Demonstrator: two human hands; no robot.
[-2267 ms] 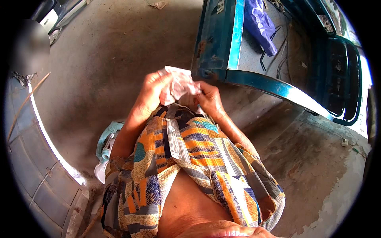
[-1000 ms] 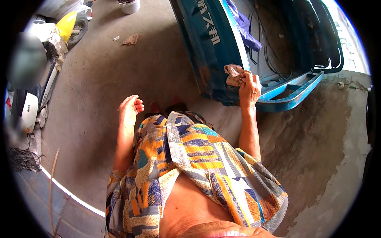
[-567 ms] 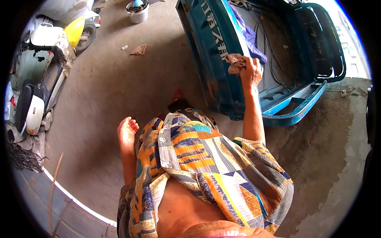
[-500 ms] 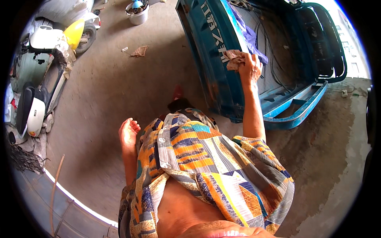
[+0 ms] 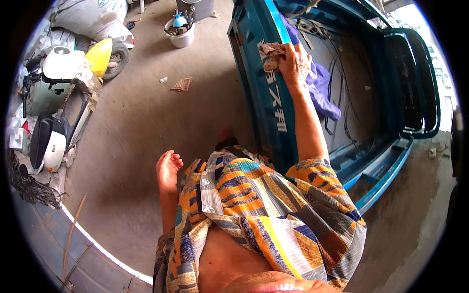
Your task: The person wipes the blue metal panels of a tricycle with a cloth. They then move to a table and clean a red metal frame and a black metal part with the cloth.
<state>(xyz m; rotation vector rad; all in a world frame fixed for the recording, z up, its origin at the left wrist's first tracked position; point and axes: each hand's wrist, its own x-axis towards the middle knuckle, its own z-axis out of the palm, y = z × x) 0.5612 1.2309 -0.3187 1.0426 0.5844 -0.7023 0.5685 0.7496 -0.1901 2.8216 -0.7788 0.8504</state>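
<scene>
Over concrete floor (image 5: pixel 137 117), a rag (image 5: pixel 270 52) is gripped by the right hand (image 5: pixel 294 64), bunched perhaps for firmness. Left hand (image 5: pixel 169 167): fingers held half-curled, empty.

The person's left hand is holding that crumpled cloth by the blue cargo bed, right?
Not the left: the head view shows the right hand holding the crumpled cloth by the blue cargo bed. The left hand is apart from it.

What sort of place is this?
Probably a garage or covered storage bay: a parked scooter at left, a teal metal cargo bed at right, and a filled white bucket on the bare, concrete-looking floor.
</scene>
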